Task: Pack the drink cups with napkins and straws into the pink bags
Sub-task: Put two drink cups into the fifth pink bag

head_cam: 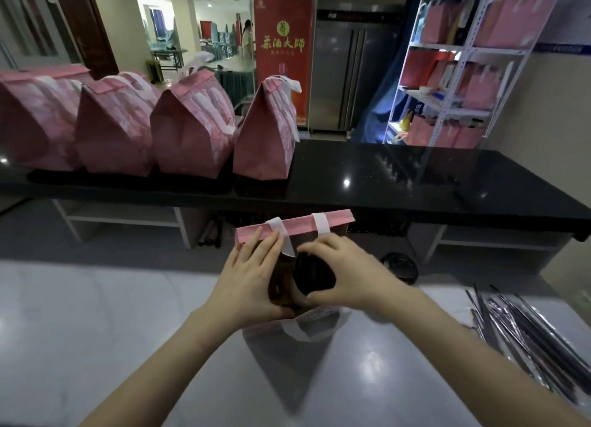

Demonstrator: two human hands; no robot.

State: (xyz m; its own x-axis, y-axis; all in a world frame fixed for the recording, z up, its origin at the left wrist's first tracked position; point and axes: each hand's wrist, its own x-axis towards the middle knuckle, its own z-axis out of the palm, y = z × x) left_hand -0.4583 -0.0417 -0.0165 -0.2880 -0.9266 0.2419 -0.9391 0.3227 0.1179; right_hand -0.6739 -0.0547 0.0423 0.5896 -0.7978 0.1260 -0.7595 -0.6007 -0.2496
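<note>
Behind our open pink bag (294, 226), four packed bags (192, 129) line the black tabletop (415, 177). Our left hand (252, 279) spreads the bag's mouth; right fingers (323, 247) grip the dark-lidded cup (313, 274), half inside. We should lower it upright. Straws (524, 327) lie right of the bag.

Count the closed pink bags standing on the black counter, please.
4, in a row on the black counter: far-left bag, second bag, third bag, fourth bag. More could stand beyond the left edge.
</note>
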